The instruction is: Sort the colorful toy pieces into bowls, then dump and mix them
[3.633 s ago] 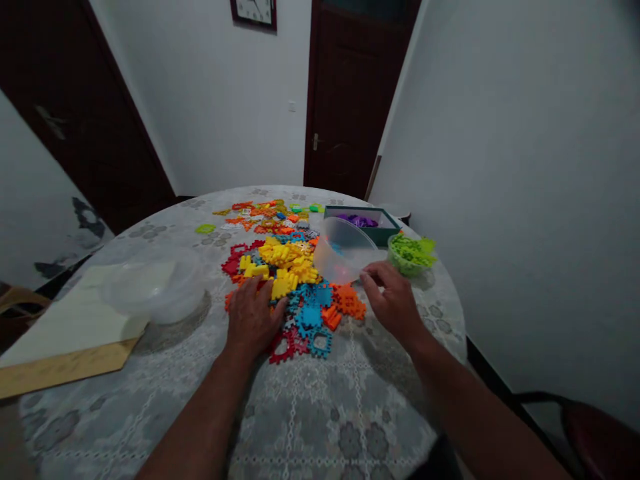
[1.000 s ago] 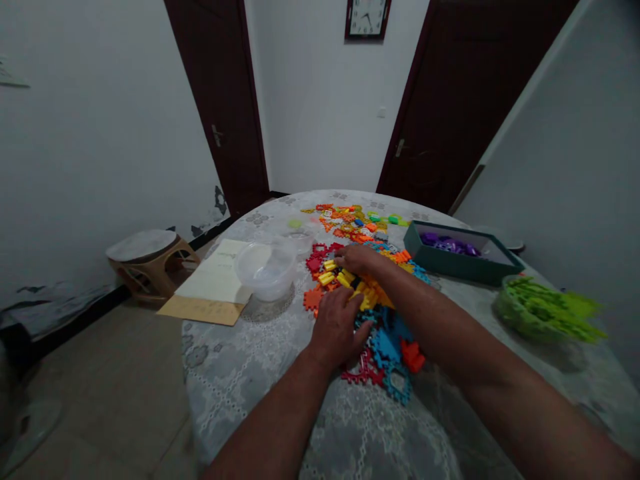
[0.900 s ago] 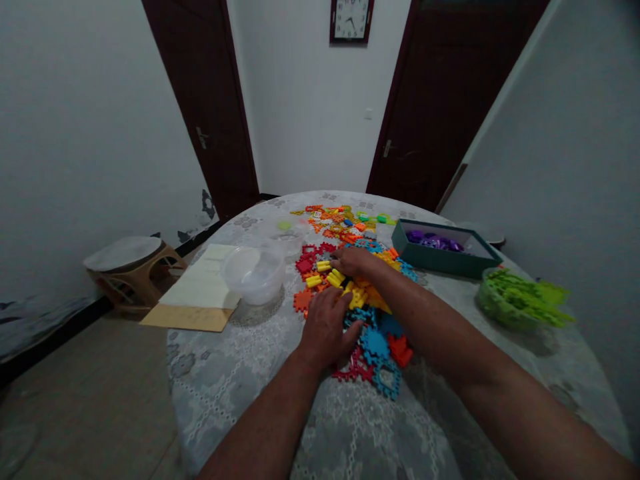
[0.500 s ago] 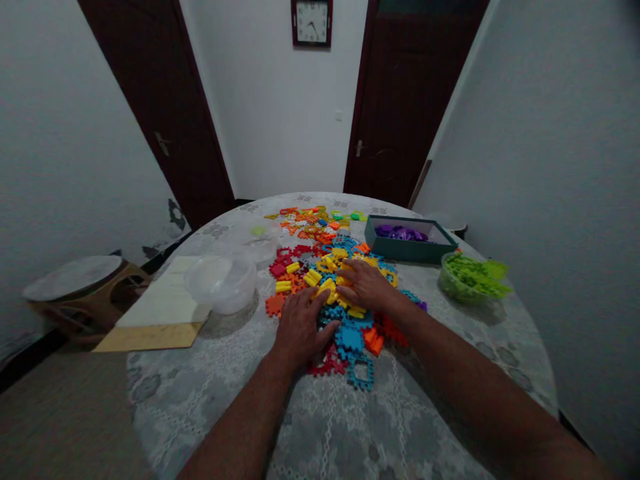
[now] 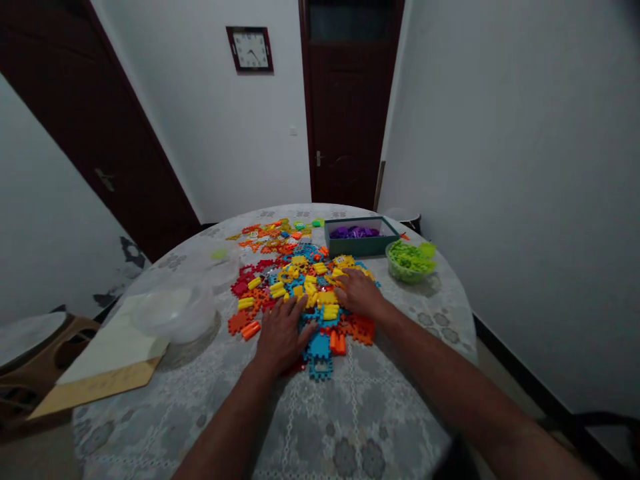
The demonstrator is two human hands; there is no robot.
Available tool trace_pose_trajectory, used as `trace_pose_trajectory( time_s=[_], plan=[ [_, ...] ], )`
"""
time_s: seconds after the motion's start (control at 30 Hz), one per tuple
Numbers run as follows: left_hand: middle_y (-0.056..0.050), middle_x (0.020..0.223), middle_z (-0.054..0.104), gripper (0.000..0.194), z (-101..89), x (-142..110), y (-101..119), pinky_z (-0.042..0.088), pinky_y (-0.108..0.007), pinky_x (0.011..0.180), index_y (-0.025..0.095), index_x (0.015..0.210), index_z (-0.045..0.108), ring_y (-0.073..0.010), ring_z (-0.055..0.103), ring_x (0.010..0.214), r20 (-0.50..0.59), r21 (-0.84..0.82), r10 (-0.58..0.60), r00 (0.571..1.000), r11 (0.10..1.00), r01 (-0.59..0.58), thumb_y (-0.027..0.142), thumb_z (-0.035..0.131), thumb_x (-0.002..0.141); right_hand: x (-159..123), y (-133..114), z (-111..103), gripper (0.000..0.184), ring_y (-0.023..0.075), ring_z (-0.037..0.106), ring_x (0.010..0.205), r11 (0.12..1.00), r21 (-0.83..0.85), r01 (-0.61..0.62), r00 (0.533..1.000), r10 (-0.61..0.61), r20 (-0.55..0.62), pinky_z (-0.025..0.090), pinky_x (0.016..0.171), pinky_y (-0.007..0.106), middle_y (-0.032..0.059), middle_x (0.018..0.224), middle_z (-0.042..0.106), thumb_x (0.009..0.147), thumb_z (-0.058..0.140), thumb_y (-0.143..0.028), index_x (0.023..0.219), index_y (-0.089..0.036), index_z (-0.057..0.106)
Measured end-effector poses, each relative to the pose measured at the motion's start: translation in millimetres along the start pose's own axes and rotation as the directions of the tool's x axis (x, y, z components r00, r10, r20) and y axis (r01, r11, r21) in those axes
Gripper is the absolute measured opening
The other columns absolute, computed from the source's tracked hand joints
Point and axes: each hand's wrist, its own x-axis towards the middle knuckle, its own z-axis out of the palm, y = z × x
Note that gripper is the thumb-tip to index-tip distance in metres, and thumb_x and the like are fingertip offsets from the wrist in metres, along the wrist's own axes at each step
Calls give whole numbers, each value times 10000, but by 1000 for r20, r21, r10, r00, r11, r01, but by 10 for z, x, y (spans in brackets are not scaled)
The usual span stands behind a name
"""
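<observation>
A loose heap of plastic building pieces lies between my hands, with yellow pieces (image 5: 310, 285) on top. My left hand (image 5: 283, 333) rests palm down at the near left side of the heap, fingers spread, fingertips by the yellow pieces. From the right, my right hand (image 5: 361, 292) reaches over the heap with its fingers apart, touching yellow pieces; its fingertips are partly lost among them. Near the left thumb lie blue gear-edged pieces (image 5: 319, 347) and an orange piece (image 5: 338, 343). Red pieces (image 5: 243, 285) and an orange square (image 5: 240, 323) lie on the left.
A dark green box (image 5: 363, 246) holding purple pieces stands behind the heap. To its right is a clear bowl (image 5: 407, 272) of light green pieces. Clear plastic containers (image 5: 173, 317) and a pale board (image 5: 100, 373) sit left. A patterned cloth (image 5: 220, 407) covers the round table.
The view has swung right, shifting the scene left in the picture. My hands are farther apart, and more yellow pieces show spread between them.
</observation>
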Motion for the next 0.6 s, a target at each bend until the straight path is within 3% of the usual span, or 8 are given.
trace_pose_trajectory(
  time_s=[0.1,0.2,0.27,0.43,0.6],
  plan=[
    [-145,1570,613,603,7,73,-9,426,-601,1201,275,1571,580,-372,545,1450,-10,34,0,1000,999,0,573,567,1047,-229,193,-142,394,289,617,1355,997,40,-67,986,73,-150,440,1191,393,168,1455,683,1091,526,-357,1370,-150,712],
    [-133,1609,580,564,-19,134,21,422,-632,1204,291,1543,608,-388,525,1473,-51,53,21,999,998,-18,565,554,1053,-500,467,-269,367,261,695,1216,967,86,-239,938,253,-237,497,1095,355,159,1326,750,1092,482,-280,1350,-141,704],
    [-118,1645,547,578,-39,155,86,402,-651,1219,309,1557,593,-397,495,1504,-42,53,41,998,998,-39,581,551,1049,-670,656,-324,379,263,730,1135,925,89,-370,893,380,-239,525,1014,357,155,1287,770,1088,482,-267,1386,-148,683],
    [-130,1706,473,678,-13,216,356,322,-720,1247,302,1591,564,-431,442,1547,115,76,64,991,994,-73,646,589,1007,-854,956,-348,451,288,756,1009,802,-17,-597,783,578,-230,528,878,365,160,1199,793,1082,516,-300,1503,-165,600],
    [-115,1718,460,684,-4,247,542,304,-716,1252,319,1588,575,-444,392,1579,151,69,62,987,995,-73,646,610,988,-782,1057,-338,448,284,757,1009,770,-75,-634,764,609,-211,517,839,354,145,1209,788,1100,500,-336,1517,-202,592]
  ],
)
